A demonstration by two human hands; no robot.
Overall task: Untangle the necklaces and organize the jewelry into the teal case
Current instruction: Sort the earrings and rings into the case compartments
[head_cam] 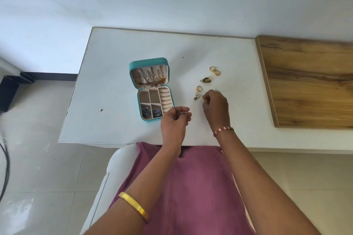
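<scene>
White table beside a wooden board.

open teal case on white table, loose rings, both hands curled

We see the white table bare across its far and left parts, so a hand could pass freely there — only the open teal case stands near the middle. Right of it the loose rings, a green brooch and triangle earrings crowd a narrow strip. The right hand covers, perhaps, another small piece — the wooden board walls the right.
</scene>
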